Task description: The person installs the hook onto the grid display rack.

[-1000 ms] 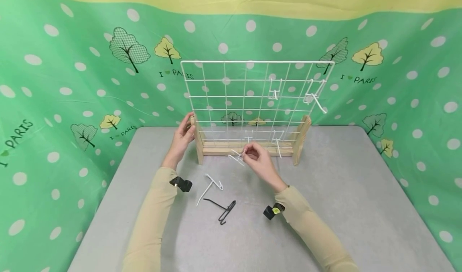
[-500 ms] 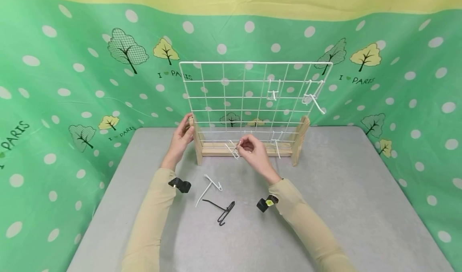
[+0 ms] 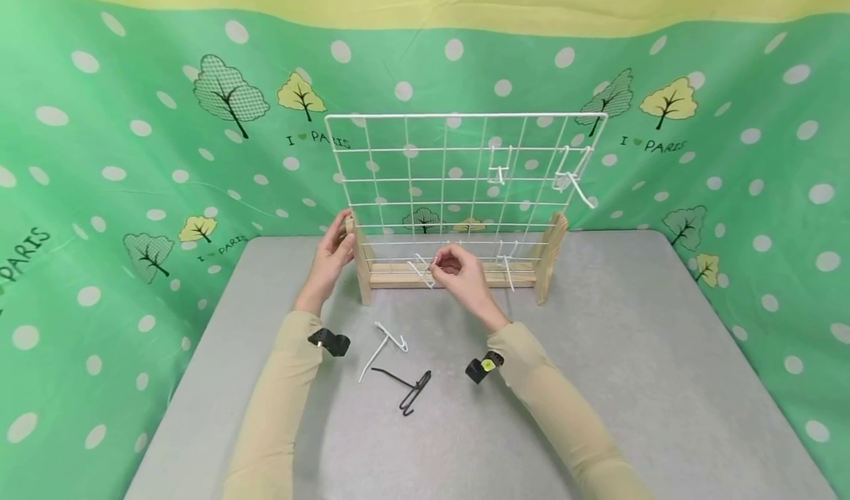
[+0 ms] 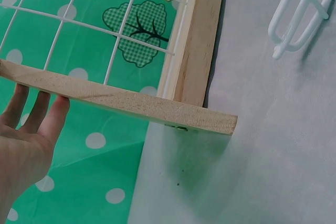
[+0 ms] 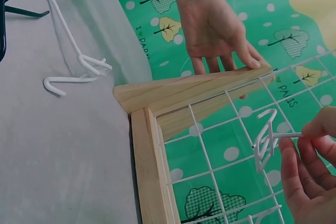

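Note:
My left hand [image 3: 325,265] grips the left upright of the wooden stand [image 3: 361,268], thumb in front and fingers behind; its fingers touch the wood in the left wrist view. The stand carries a white wire grid [image 3: 465,115]. Between thumb and fingertips, my right hand [image 3: 468,286] pinches the prong of a white wire hook [image 5: 266,142]. This hook is at the lower part of the grid, its bent ends facing the wires. Whether it touches them I cannot tell. Part of the grid is hidden behind the right hand.
White hooks hang on the grid at upper middle [image 3: 499,174], upper right [image 3: 571,181] and lower right [image 3: 508,268]. A loose white hook [image 3: 381,349] and a black hook [image 3: 413,391] lie on the grey table [image 3: 664,382]. Green printed cloth [image 3: 153,183] surrounds the table.
My right hand has moved left and slightly up toward the grid, and the hook has turned steeper. The left hand keeps its hold on the stand.

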{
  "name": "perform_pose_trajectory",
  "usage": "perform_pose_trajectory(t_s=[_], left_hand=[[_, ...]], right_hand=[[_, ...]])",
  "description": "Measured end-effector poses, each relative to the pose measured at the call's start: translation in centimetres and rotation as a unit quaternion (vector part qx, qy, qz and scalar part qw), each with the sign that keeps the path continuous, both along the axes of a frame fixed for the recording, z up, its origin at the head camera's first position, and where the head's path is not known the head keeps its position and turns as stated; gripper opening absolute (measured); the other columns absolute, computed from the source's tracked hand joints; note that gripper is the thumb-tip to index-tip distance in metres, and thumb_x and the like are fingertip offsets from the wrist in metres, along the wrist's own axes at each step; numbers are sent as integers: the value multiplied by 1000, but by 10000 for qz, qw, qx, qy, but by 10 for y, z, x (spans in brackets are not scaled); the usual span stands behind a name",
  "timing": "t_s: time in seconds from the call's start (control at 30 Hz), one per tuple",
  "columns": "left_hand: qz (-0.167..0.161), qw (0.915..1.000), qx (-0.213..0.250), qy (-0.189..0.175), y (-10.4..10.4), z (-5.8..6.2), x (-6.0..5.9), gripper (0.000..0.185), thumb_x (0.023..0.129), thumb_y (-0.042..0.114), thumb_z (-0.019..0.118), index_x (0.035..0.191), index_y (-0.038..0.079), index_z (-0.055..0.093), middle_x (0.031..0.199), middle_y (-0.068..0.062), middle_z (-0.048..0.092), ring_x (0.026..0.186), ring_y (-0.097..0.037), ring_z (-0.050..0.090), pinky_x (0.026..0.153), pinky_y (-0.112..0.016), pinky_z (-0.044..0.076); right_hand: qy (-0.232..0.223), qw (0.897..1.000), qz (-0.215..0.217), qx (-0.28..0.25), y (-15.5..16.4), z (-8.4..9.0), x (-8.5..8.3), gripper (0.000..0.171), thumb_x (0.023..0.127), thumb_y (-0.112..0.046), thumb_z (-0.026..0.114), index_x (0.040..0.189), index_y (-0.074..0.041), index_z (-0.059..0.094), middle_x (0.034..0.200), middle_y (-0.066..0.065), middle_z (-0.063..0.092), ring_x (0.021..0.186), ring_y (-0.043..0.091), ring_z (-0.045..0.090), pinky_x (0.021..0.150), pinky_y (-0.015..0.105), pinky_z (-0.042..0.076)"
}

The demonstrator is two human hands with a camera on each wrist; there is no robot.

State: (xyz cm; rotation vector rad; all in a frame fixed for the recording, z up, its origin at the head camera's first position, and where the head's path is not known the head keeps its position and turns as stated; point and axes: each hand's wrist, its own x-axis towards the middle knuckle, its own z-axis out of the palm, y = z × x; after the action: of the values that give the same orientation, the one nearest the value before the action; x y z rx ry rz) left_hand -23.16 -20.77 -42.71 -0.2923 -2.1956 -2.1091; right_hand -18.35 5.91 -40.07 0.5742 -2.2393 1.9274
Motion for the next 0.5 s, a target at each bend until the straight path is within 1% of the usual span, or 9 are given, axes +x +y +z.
perform_pose_trajectory(t_s=[0.03, 0.1, 0.27, 0.4, 0.5], left_hand=[[10, 10000, 23, -7, -2, -3, -2, 53, 104, 12, 43, 153, 17, 26, 148, -25, 30, 134, -40, 33, 106, -55, 34], [27, 10000, 79, -28, -5, -11, -6, 53, 104, 14, 44, 153, 18, 26, 148, -23, 32, 133, -38, 33, 106, -55, 34], [94, 9999, 41, -14, -6, -15, -7, 53, 103, 19, 46, 153, 23, 28, 147, -21, 34, 133, -36, 35, 106, -54, 35], [71, 9999, 71, -13, -5, -13, -8, 53, 103, 18, 46, 153, 21, 28, 148, -22, 33, 133, -37, 35, 106, -54, 36], [23, 10000, 70, -34, -3, -5, -5, 53, 103, 14, 44, 153, 18, 27, 148, -23, 32, 134, -38, 34, 106, -54, 36]], right_hand=[[10, 10000, -2, -21, 0, -2, -1, 9, 83, 15, 61, 91, 15, 57, 89, 24, 60, 83, 30, 62, 76, 28, 56], [-12, 10000, -20, -80, -1, -11, -8, 9, 82, 15, 61, 91, 14, 58, 89, 24, 61, 82, 29, 62, 76, 27, 56], [-87, 9998, -128, -152, -3, -33, -26, 9, 83, 11, 64, 90, 9, 60, 88, 19, 62, 80, 19, 62, 74, 23, 55], [55, 9997, -158, -198, -6, -35, -33, 8, 82, 9, 65, 88, 6, 60, 86, 17, 61, 79, 17, 62, 73, 25, 56], [47, 9997, -120, -220, -8, -33, -36, 8, 82, 10, 65, 87, 5, 60, 86, 17, 61, 79, 18, 63, 73, 26, 56]])
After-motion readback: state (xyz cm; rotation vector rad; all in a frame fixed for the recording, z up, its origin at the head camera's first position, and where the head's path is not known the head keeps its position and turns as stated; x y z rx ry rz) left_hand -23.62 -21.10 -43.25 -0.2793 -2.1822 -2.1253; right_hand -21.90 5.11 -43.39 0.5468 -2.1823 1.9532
